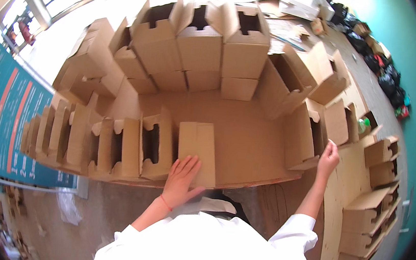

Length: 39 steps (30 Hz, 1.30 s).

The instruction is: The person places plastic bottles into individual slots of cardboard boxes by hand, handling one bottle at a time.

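Brown cardboard, the box (199, 139) sits at the worktop's (247, 150) near edge, just right of a row of uncovered boxes (132, 144), its long axis running away from the body. The left hand (184, 176) is nearer — splayed flat over the box's near end, gripping nothing. The right hand (328, 158) is well apart to the right, fingers curled; whether they pinch anything, I cannot tell. The box looks plain, closed, flat-topped.
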Each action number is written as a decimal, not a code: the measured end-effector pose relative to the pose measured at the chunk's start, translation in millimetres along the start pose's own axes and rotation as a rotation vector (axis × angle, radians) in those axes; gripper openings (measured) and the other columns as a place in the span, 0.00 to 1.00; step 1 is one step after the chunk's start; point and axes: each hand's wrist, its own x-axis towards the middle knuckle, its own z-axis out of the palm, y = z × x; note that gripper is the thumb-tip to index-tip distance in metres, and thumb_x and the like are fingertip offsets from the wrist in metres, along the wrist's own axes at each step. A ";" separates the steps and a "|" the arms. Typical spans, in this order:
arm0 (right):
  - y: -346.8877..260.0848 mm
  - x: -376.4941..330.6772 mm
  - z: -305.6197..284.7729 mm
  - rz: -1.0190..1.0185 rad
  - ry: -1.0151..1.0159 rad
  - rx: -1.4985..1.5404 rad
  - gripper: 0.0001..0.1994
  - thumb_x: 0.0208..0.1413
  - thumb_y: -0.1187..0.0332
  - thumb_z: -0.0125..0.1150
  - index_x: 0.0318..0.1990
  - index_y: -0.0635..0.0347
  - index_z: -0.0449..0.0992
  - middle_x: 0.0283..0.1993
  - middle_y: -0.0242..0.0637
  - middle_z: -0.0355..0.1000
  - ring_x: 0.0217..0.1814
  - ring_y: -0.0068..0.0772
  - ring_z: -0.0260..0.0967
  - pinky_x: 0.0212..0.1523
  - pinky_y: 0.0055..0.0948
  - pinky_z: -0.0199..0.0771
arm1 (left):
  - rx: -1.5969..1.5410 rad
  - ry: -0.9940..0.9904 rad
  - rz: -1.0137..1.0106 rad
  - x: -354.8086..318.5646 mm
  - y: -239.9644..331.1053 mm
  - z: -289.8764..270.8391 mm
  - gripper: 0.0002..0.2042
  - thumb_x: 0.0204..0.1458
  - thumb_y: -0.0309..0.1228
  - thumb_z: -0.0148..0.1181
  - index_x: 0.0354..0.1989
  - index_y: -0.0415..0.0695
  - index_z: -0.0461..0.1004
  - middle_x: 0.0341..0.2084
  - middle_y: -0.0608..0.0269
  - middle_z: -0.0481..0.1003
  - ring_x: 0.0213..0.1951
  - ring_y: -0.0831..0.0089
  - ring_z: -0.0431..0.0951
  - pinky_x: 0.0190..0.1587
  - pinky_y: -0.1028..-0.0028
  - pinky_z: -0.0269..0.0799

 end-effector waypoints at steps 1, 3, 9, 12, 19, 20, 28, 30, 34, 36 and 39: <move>0.0 0.2 -0.6 0.040 0.028 0.073 0.13 0.64 0.67 0.49 0.47 0.66 0.76 0.44 0.49 0.76 0.45 0.45 0.75 0.47 0.35 0.73 | -0.008 0.006 -0.004 -0.6 -0.7 1.0 0.35 0.49 0.46 0.62 0.64 0.42 0.61 0.65 0.57 0.58 0.68 0.60 0.54 0.69 0.57 0.43; -9.2 -1.5 -1.8 0.010 0.112 0.038 0.14 0.64 0.67 0.48 0.50 0.65 0.75 0.50 0.47 0.74 0.52 0.44 0.71 0.53 0.37 0.69 | -0.020 0.025 -0.012 -2.3 0.6 -0.1 0.35 0.49 0.45 0.62 0.64 0.42 0.61 0.65 0.57 0.59 0.68 0.60 0.54 0.69 0.57 0.44; -136.6 -53.1 7.1 -0.355 0.115 0.064 0.15 0.60 0.73 0.51 0.53 0.60 0.72 0.59 0.44 0.67 0.63 0.46 0.61 0.63 0.44 0.59 | -0.070 0.105 -0.061 -2.5 6.1 -0.9 0.38 0.45 0.44 0.67 0.65 0.43 0.59 0.66 0.52 0.56 0.67 0.55 0.54 0.68 0.57 0.47; -210.0 -110.2 34.1 -0.398 -0.352 0.211 0.22 0.54 0.71 0.58 0.57 0.59 0.68 0.64 0.45 0.61 0.67 0.48 0.56 0.66 0.44 0.57 | -0.167 0.246 -0.101 -3.3 12.5 -5.1 0.41 0.43 0.41 0.69 0.66 0.42 0.57 0.67 0.47 0.53 0.67 0.50 0.53 0.66 0.56 0.51; -259.3 -163.9 44.8 -0.357 -0.846 0.394 0.35 0.46 0.73 0.63 0.65 0.57 0.60 0.72 0.49 0.47 0.71 0.54 0.49 0.67 0.44 0.56 | -0.399 0.470 -0.213 -9.3 6.6 -14.0 0.32 0.49 0.22 0.58 0.66 0.38 0.56 0.61 0.44 0.61 0.60 0.49 0.65 0.60 0.63 0.63; -257.4 -161.8 44.3 -0.374 -0.860 0.360 0.35 0.46 0.74 0.62 0.65 0.57 0.60 0.72 0.49 0.46 0.71 0.55 0.49 0.67 0.43 0.57 | -0.396 0.478 -0.228 -13.8 3.3 -14.5 0.31 0.50 0.20 0.55 0.65 0.38 0.57 0.60 0.44 0.63 0.59 0.50 0.66 0.58 0.64 0.65; -238.0 -158.9 42.3 0.123 -1.022 0.667 0.29 0.52 0.83 0.52 0.64 0.56 0.63 0.60 0.47 0.66 0.56 0.36 0.70 0.53 0.27 0.71 | -0.406 0.570 -0.259 -21.3 -10.6 -12.9 0.24 0.53 0.14 0.45 0.60 0.43 0.67 0.49 0.47 0.72 0.39 0.59 0.75 0.41 0.73 0.71; -226.8 -163.6 49.6 0.154 -1.026 0.737 0.30 0.54 0.83 0.50 0.66 0.55 0.60 0.54 0.44 0.70 0.52 0.31 0.71 0.51 0.24 0.71 | -0.461 0.556 -0.289 -22.0 -11.3 -11.9 0.24 0.53 0.14 0.44 0.59 0.43 0.68 0.45 0.47 0.73 0.34 0.63 0.73 0.38 0.75 0.70; -195.2 -165.5 68.1 0.536 -1.078 1.005 0.33 0.56 0.84 0.47 0.70 0.54 0.54 0.49 0.43 0.73 0.49 0.26 0.71 0.49 0.22 0.71 | -0.580 0.450 -0.427 -26.7 -12.7 -16.0 0.22 0.54 0.15 0.44 0.59 0.41 0.68 0.39 0.49 0.75 0.28 0.70 0.69 0.35 0.77 0.68; -179.4 -174.9 78.5 0.605 -1.076 1.012 0.33 0.56 0.85 0.47 0.70 0.57 0.51 0.48 0.41 0.74 0.47 0.24 0.71 0.47 0.22 0.71 | -0.620 0.381 -0.495 -27.3 -14.1 -19.8 0.22 0.54 0.16 0.45 0.58 0.41 0.68 0.39 0.49 0.75 0.29 0.69 0.70 0.36 0.77 0.68; -176.1 -183.8 82.8 0.527 -1.043 0.966 0.32 0.57 0.84 0.47 0.69 0.58 0.52 0.48 0.41 0.74 0.48 0.24 0.71 0.48 0.22 0.71 | -0.505 0.396 -0.453 -25.2 -12.5 -27.1 0.21 0.53 0.16 0.48 0.56 0.41 0.70 0.45 0.48 0.74 0.38 0.64 0.74 0.42 0.74 0.71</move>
